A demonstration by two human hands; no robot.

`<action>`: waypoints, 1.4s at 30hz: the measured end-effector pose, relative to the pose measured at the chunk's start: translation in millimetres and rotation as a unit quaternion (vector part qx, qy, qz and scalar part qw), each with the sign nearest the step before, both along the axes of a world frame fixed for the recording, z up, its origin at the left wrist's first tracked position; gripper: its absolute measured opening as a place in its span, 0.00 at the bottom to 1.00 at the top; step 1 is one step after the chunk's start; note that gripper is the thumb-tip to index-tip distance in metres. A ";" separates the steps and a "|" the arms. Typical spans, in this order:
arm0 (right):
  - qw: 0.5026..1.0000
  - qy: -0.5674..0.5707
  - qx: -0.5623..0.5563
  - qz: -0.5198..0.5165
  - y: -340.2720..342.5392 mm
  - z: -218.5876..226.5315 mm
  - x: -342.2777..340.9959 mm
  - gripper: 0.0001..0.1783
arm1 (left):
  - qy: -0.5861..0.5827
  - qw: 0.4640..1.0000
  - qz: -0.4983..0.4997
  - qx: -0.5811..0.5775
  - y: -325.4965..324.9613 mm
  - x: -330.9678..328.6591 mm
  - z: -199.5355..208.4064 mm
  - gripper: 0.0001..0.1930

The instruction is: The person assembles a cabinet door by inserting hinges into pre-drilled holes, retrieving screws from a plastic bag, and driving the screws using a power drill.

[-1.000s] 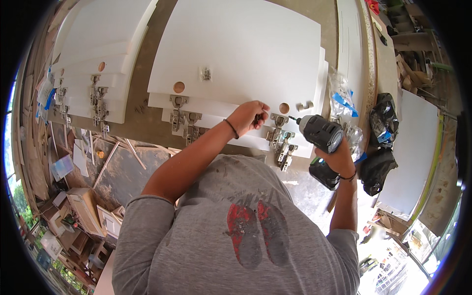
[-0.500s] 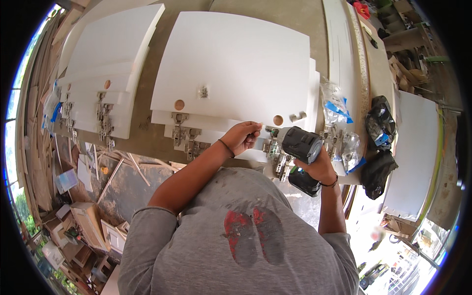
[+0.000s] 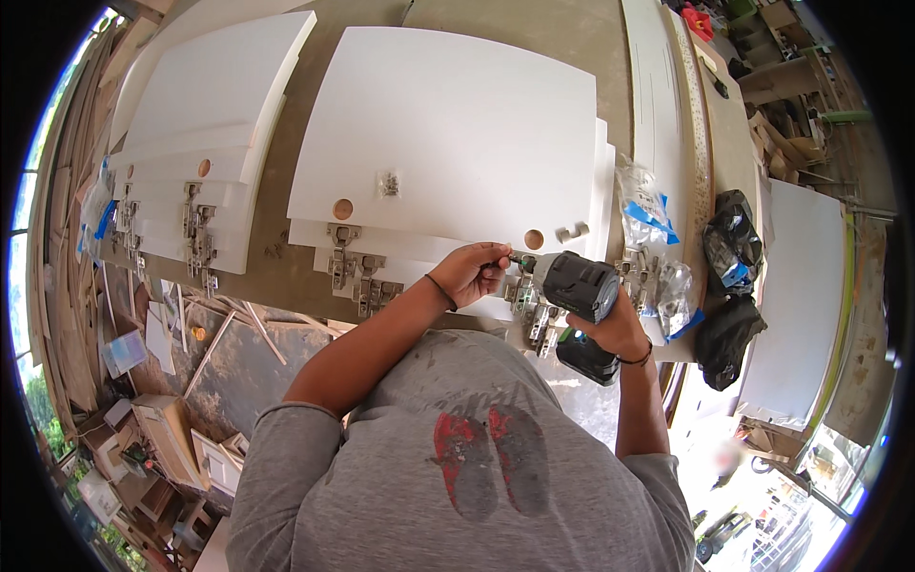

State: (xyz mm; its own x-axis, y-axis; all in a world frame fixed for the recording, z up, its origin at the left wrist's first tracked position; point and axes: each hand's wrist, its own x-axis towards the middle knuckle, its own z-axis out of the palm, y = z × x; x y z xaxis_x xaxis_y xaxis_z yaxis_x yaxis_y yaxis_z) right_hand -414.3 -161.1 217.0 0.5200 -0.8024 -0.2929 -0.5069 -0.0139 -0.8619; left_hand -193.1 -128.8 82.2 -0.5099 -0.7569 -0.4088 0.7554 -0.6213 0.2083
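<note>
My right hand [image 3: 618,329] is wrapped round the grip of a black and grey cordless drill [image 3: 579,284], its bit pointing left. The thumb and fingers of my left hand [image 3: 477,274] are pinched together at the tip of the bit. Whatever lies between them is too small to make out. Both hands are over the near edge of a stack of white panels [image 3: 448,124]. The top panel has two round holes along its near side and bears a small pile of screws [image 3: 389,185]. Metal cabinet hinges [image 3: 345,255] sit on the panels below, some partly behind the drill.
On the left is another stack of white panels [image 3: 205,95] with hinges [image 3: 199,229]. Clear plastic bags [image 3: 675,291] and black bags [image 3: 732,329] lie at the right. Two small metal pieces [image 3: 575,232] rest beside the right hole. Wood scraps [image 3: 210,353] lie below the table edge.
The drill's bit and my left fingertips have come together; a small gap showed between them before. The whole view has shifted slightly.
</note>
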 end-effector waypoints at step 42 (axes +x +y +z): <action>0.975 0.220 -0.017 0.012 -10.3 -23.7 10.1 0.20 | 0.004 0.991 -0.060 0.123 0.4 -33.0 -23.1 0.05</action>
State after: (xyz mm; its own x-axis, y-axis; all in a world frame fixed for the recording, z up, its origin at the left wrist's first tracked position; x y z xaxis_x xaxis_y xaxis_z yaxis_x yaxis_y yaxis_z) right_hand -404.2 -171.4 193.3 0.3684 -0.8053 -0.4646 -0.8266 -0.0550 -0.5601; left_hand -226.1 -128.4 59.1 -0.5939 -0.5688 -0.5690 0.6742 -0.7378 0.0339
